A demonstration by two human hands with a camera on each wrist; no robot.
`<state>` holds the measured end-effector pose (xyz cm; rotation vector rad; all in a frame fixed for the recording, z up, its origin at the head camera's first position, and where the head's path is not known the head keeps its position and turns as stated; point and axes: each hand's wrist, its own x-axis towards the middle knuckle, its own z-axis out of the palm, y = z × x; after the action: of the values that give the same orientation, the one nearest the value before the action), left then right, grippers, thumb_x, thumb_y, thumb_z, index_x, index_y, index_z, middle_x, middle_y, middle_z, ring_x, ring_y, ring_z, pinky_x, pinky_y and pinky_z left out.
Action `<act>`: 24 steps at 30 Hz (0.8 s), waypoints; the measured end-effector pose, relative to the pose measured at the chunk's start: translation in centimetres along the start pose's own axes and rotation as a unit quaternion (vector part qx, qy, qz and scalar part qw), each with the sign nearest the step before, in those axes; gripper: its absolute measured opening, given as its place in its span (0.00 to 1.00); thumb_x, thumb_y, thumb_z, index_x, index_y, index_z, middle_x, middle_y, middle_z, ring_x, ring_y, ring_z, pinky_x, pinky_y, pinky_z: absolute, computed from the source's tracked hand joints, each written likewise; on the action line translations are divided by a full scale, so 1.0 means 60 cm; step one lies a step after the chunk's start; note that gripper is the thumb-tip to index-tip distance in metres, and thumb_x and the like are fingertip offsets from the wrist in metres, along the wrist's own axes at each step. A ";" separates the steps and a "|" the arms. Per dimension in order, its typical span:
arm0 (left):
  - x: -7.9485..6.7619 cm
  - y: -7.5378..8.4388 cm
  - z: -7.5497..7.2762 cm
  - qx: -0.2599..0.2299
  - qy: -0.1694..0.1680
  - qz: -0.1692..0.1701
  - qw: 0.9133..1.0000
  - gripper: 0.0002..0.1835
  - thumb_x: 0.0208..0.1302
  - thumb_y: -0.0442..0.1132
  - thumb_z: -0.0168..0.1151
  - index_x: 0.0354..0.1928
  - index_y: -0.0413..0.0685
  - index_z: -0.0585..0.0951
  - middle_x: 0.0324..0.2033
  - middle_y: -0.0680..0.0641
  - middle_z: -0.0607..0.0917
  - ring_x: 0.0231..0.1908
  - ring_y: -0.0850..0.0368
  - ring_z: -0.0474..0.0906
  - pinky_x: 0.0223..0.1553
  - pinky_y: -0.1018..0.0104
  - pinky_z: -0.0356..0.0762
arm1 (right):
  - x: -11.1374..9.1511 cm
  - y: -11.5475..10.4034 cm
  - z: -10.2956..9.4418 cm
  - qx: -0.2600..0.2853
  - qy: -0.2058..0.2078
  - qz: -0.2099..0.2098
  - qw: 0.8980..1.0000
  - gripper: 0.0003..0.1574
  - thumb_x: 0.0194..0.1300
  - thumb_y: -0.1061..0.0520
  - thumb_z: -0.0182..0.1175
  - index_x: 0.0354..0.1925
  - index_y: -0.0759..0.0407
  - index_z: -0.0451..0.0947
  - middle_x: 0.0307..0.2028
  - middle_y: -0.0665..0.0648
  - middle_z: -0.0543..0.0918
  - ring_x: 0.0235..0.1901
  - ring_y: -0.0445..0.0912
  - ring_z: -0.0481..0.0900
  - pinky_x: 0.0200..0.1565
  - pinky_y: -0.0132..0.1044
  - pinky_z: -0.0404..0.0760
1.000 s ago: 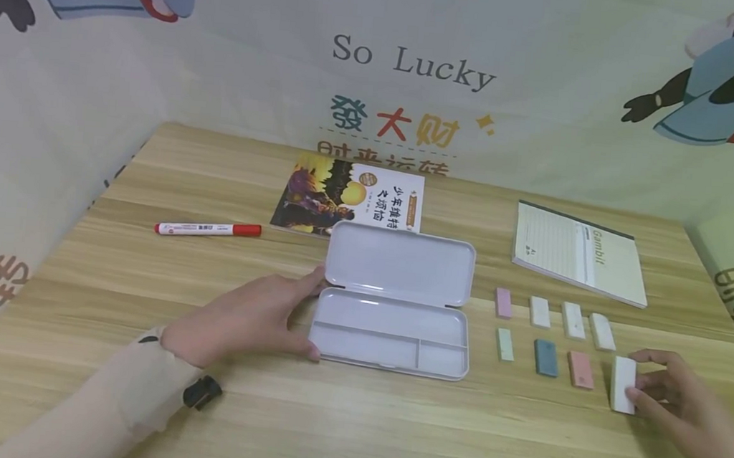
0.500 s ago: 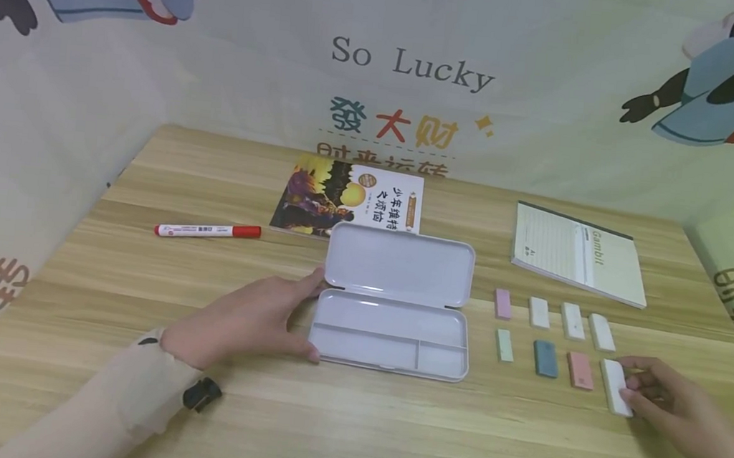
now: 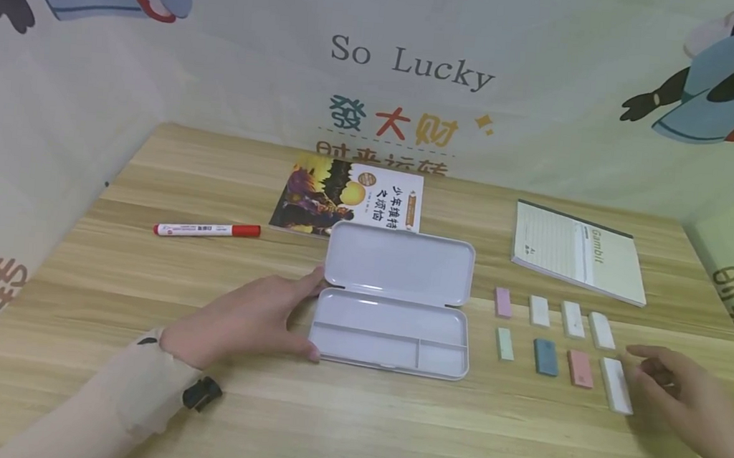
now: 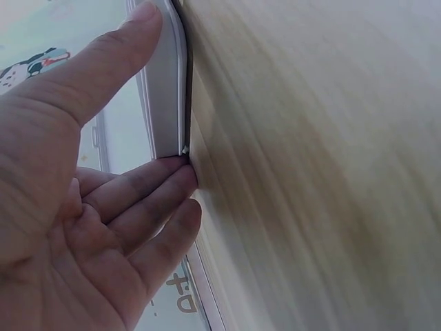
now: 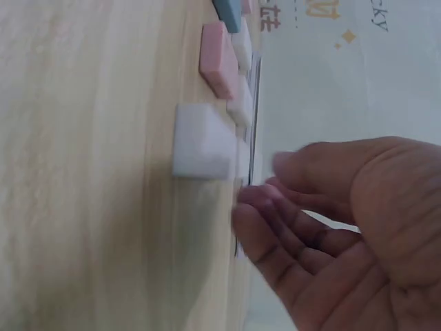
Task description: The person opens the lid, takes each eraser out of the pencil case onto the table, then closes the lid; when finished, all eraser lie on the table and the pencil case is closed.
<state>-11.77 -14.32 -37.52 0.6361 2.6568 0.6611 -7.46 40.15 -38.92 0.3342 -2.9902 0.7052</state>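
A white metal pencil case [image 3: 392,317] lies with its lid laid back, and its divided tray holds nothing. My left hand [image 3: 250,313] holds its left end, the thumb at the front corner and the fingers by the hinge. In the left wrist view the thumb rests against the case's side wall [image 4: 165,103]. Just right of a white eraser [image 3: 616,386] is my right hand [image 3: 684,394], apart from it, with loosely bent fingers and nothing in them. Beside that eraser lie a pink eraser [image 3: 580,369], a blue one [image 3: 546,357] and a pale green one [image 3: 504,344].
Behind that row sit a lilac eraser [image 3: 503,302] and three white ones [image 3: 572,320]. A notebook [image 3: 581,252] lies at the back right. A picture-cover book [image 3: 350,195] reaches behind the case lid. Left of it is a red-capped marker [image 3: 207,230].
My right hand set the end white eraser flat, lining it up beside the pink one, then let go and drew back slightly right. The left hand and the case stayed put.
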 end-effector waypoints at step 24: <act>0.003 0.000 0.001 0.005 0.003 0.006 1.000 0.65 0.51 0.56 0.83 0.82 0.35 0.54 0.72 0.37 0.77 0.68 0.44 0.79 0.72 0.46 0.75 | 0.215 -0.205 0.076 0.144 -0.077 -0.077 0.984 0.22 0.81 0.55 0.55 0.64 0.67 0.79 0.53 0.65 0.90 0.51 0.58 0.89 0.56 0.41 0.88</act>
<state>-11.88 -14.20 -37.63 0.6536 2.6655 0.6532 -17.33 24.84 -36.36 0.6556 -2.9541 1.1446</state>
